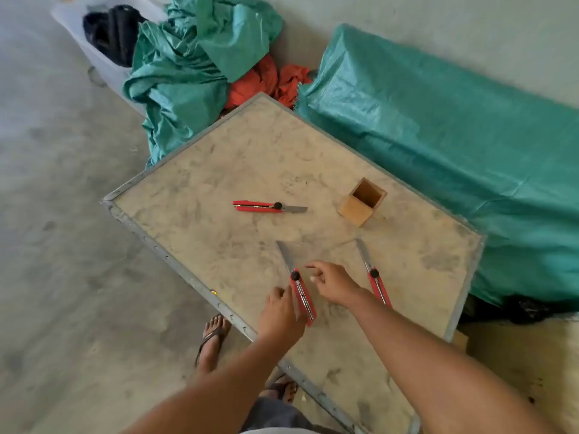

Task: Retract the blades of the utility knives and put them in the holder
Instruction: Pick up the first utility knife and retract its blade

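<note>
Three red utility knives lie on the dusty table (250,158), all with blades out. The far knife (266,207) lies crosswise mid-table. The near left knife (301,292) points away from me, and my left hand (280,311) rests against its handle from the left. My right hand (332,281) hovers just right of that knife's black knob, fingers apart and empty. The right knife (376,278) lies partly hidden behind my right wrist. An empty square wooden holder (362,202) stands upright at the far right.
Green tarpaulin covers a long bulk (454,145) along the table's right side. A crumpled green tarp (194,70) and orange cloth (266,83) lie beyond the far corner. My sandalled foot (213,339) stands by the metal-rimmed near left edge.
</note>
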